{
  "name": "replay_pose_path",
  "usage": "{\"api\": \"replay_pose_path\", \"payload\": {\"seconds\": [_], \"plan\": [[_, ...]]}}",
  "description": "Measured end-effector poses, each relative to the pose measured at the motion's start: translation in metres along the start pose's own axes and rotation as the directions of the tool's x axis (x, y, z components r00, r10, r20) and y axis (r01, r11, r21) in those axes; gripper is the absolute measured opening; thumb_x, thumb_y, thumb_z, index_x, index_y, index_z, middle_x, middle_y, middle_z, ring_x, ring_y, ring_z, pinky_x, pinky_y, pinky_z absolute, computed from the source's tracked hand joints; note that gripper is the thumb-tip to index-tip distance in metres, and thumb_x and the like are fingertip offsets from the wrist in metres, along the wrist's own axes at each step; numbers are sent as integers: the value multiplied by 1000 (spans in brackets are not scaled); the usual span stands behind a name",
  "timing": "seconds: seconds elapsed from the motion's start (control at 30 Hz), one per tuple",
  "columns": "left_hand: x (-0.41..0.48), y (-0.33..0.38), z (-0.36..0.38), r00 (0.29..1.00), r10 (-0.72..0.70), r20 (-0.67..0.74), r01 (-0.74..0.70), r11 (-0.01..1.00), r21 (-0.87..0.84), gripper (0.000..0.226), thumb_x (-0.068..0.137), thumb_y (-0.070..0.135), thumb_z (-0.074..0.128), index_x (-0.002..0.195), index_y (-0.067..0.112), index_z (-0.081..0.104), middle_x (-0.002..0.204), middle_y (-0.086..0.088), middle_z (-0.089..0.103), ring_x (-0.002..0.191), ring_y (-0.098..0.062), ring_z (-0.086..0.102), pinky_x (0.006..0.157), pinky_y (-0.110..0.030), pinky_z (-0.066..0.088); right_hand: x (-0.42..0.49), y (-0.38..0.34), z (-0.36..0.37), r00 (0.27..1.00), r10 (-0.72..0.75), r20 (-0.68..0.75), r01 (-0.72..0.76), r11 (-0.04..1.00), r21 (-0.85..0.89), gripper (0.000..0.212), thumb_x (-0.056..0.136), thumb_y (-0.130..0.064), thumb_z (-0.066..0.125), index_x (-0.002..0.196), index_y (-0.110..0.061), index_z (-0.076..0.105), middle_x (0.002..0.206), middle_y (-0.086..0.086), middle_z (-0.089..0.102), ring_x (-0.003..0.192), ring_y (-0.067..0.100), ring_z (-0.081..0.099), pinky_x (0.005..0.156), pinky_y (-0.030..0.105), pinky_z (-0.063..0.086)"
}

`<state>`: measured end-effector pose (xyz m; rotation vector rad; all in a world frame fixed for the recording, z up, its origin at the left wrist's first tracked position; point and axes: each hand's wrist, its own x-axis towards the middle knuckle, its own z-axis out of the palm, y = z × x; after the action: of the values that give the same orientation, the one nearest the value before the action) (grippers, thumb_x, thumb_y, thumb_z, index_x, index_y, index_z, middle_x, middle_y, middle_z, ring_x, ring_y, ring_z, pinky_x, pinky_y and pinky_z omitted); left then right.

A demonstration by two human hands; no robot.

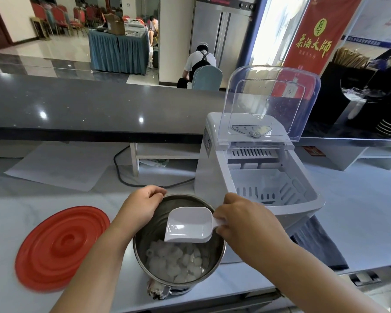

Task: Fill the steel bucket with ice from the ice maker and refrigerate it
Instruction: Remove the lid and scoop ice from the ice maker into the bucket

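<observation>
Two hands: left (142,206) seemingly grips bucket (160,224), right (242,222) scoop (187,224).

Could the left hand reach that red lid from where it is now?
Probably yes. The lid lies uncovered just beside the bucket, nothing in the way, but the left hand would first have to let go of the bucket's rim.

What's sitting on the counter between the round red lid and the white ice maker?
The head view shows the round steel bucket there, ice cubes in its bottom, between the round red plastic lid and the white plastic ice maker.
</observation>
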<state>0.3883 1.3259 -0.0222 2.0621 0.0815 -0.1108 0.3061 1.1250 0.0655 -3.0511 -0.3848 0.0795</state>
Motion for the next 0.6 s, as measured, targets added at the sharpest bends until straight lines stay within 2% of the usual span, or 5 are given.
{"api": "replay_pose_path", "payload": {"seconds": [0.17, 0.3, 0.43, 0.53, 0.6], "plan": [[-6, 16, 3, 991, 110, -73, -104, 991, 80, 22, 94, 22, 51, 112, 25, 64, 107, 9, 67, 102, -9, 60, 84, -24, 45, -1, 26, -25, 998, 33, -48, -28, 995, 92, 17, 88, -34, 59, 98, -24, 67, 93, -11, 52, 82, 13, 57, 74, 30, 50], [-11, 33, 15, 985, 145, -91, -137, 986, 93, 24, 93, 23, 51, 115, 25, 63, 107, 11, 65, 100, -7, 57, 79, -20, 41, 0, 62, -49, 982, 129, -135, -108, 983, 147, 12, 81, -28, 69, 92, -32, 69, 91, -14, 56, 80, 10, 55, 71, 28, 46], [-16, 47, 30, 953, 265, -150, -222, 942, 250, 28, 93, 26, 52, 119, 24, 62, 114, 10, 63, 105, -6, 55, 82, -20, 39, 6, 102, -67, 958, 204, -202, -175, 972, 154, 15, 77, -24, 75, 91, -28, 70, 89, -12, 60, 77, 12, 56, 72, 33, 50], [-18, 59, 40, 952, 282, -122, -261, 951, 166, 25, 93, 29, 53, 116, 25, 63, 109, 13, 63, 100, -3, 55, 78, -17, 40, 14, 127, -76, 945, 230, -232, -236, 972, 1, 17, 80, -27, 72, 97, -29, 71, 89, -11, 56, 78, 14, 54, 66, 27, 43], [-17, 67, 46, 955, 278, -107, -267, 958, 109, 24, 93, 30, 55, 114, 25, 63, 107, 13, 64, 100, -4, 57, 82, -19, 42, 19, 136, -79, 950, 203, -237, -246, 954, -171, 16, 85, -29, 66, 100, -32, 70, 92, -11, 55, 79, 15, 56, 64, 28, 48]]}}
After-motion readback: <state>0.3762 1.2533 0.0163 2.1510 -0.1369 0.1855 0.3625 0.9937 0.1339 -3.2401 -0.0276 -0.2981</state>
